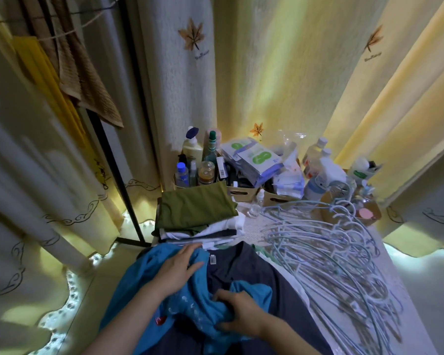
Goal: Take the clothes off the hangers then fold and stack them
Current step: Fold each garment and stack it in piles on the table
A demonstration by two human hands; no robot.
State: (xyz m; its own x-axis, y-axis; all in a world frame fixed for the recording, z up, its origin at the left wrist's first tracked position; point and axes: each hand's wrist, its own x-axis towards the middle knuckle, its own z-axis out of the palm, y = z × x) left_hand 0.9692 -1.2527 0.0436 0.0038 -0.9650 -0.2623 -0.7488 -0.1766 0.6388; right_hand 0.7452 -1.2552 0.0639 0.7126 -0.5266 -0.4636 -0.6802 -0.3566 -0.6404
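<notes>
- Pale curtains (280, 73) with leaf prints hang behind and on both sides of the table (256, 226), which is covered with a lacy cloth.
- A dark navy garment (262, 267) lies spread across the near edge of the table, under the other work.
- A tangled heap of light blue hangers (326, 252), all bare, fills the right side of the table, just beside the navy garment.
- A blue garment (144, 272) lies crumpled on top of the navy one at the near left corner, with part of it hanging over the left edge.
- A stack of folded clothes (198, 208), with an olive green piece on top, sits at the left edge, just beyond the blue garment.
- Open boxes (241, 193) crowded with bottles and packets stand along the far edge.
- A brown towel (87, 80) and a yellow cloth (44, 70) hang on a line at the upper left.
- The left hand (177, 270) rests flat on the blue garment, its fingers straight and close together.
- The right hand (239, 313) has its fingers curled into a bunch of the same blue cloth, gripping it.
</notes>
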